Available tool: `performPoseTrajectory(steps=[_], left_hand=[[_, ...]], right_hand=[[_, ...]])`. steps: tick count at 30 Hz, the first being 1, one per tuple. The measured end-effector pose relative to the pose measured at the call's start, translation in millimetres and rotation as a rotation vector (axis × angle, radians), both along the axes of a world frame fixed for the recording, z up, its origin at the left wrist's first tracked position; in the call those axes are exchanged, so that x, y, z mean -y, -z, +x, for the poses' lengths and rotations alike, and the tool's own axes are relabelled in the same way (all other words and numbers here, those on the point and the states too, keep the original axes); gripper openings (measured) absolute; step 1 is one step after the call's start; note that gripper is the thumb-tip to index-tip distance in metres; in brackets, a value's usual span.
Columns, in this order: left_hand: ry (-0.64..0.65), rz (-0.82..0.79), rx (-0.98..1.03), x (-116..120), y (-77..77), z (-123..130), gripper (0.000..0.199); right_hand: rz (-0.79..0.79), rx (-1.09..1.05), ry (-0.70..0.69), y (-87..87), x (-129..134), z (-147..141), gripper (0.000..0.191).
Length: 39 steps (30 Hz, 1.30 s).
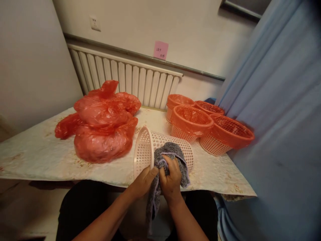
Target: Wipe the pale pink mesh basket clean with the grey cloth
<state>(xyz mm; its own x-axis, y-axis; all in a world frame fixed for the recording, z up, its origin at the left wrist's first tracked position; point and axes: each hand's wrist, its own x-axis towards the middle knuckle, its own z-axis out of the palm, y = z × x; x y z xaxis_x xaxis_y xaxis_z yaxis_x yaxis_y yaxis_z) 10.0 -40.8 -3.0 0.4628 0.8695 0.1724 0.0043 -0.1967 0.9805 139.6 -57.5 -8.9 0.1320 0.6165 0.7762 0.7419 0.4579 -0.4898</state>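
Here, a whitish, round, perforated plastic basket [151, 144] lies sideways on a pale floral tablecloth [32, 150], near the front edge. The left hand [144, 182] apparently pinches its rim; the right hand [172, 175] curls its fingers into a dark grey, lilac-edged fabric cloth [173, 148] against the basket's side. Wiping well likely calls for a steady rim and even pressure.

Right hand [171, 176] curled; left hand [144, 181] seemingly gripping.

You see a mottled grey, lilac-edged cloth [173, 148], a pale pink basket [160, 138], red bags [102, 144] and a blue curtain [281, 110].
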Motion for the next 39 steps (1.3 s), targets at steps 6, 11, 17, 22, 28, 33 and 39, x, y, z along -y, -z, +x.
performPoseTrajectory(steps=[6, 11, 17, 22, 28, 33, 39], left_hand=[[0.087, -0.058, 0.065, 0, -1.1, 0, 0.062], [0.118, -0.077, 0.076, 3, 6.6, 0, 0.063], [0.111, -0.061, 0.077, 2, 11.3, -2, 0.061], [0.115, -0.087, 0.119, -7, 13.6, -4, 0.064], [0.124, -0.173, 0.161, -20, 14.4, -4, 0.059], [0.101, 0.020, 0.021, -19, 14.1, -12, 0.060], [0.061, 0.118, -0.160, -13, 23.4, -22, 0.062]], right_hand=[[-0.033, -0.033, 0.147, 6.2, -24, 32, 0.031], [-0.070, -0.050, 0.332, 22.8, -44, 87, 0.035], [-0.096, -0.236, 0.466, 39.7, -45, 121, 0.037], [0.016, -0.289, 0.498, 63.9, -22, 89, 0.034], [0.166, 0.025, 0.204, 85.5, 16, 17, 0.033], [0.176, 0.099, -0.011, 70.1, 14, -11, 0.040], [0.148, 0.075, -0.055, 34.6, -3, -11, 0.037]])
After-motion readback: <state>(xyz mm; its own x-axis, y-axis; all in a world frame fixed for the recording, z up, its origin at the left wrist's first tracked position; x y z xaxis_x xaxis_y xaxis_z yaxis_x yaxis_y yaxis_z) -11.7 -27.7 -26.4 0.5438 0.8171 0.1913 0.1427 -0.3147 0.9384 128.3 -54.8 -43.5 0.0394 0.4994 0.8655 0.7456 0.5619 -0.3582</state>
